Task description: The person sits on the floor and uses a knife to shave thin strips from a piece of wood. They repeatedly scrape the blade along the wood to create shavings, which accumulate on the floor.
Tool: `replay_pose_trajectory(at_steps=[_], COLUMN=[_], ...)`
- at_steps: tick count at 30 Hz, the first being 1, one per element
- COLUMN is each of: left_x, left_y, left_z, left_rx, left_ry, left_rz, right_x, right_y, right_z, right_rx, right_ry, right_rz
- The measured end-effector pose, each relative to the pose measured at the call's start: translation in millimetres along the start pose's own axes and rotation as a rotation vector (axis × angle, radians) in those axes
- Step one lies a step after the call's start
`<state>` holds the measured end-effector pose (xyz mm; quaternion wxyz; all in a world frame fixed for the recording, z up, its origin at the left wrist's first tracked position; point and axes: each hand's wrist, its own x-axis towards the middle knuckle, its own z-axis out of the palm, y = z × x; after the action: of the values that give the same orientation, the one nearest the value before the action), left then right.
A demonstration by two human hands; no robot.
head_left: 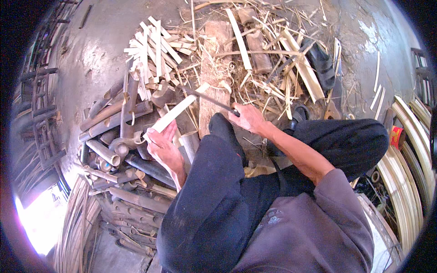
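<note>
my left hand (163,148) closed around the near end of a pale bamboo strip (176,113), my right hand (248,118) gripping a knife (207,98) whose blade meets the strip's far end, wooden block (214,68) just beyond the strip, dark bamboo tubes (118,136) left of the strip, cut slats (152,50) past them

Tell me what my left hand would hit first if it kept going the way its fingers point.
The left hand points up along the pale bamboo slat it holds; beyond that, probably the dark blade crossing the slat's far end, though depth is unclear.
</note>
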<state>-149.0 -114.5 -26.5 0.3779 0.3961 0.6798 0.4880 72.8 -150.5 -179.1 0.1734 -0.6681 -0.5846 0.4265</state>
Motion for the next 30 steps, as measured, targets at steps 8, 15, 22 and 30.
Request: replay_pose_trajectory(at_steps=[8,15,22,30], left_x=[1.9,1.1,-17.2,-33.9], left_y=[5.2,-0.9,7.9,29.4], left_z=[2.6,-8.7,-51.1,-43.8], left_rx=[-0.012,-0.138,-0.048,0.119], left_ry=[0.016,-0.045,-0.131,-0.809], left_rz=[-0.018,0.016,0.347,0.084], right_x=[-0.5,7.7,22.8,105.3], right_y=[8.4,36.3,-29.0,-84.3], right_z=[-4.6,-2.4,-37.3,-57.4], right_rx=[-0.042,-0.120,0.161,1.776], right_ry=[-0.002,0.010,0.003,0.068], right_rz=[0.035,0.096,-0.041,0.361])
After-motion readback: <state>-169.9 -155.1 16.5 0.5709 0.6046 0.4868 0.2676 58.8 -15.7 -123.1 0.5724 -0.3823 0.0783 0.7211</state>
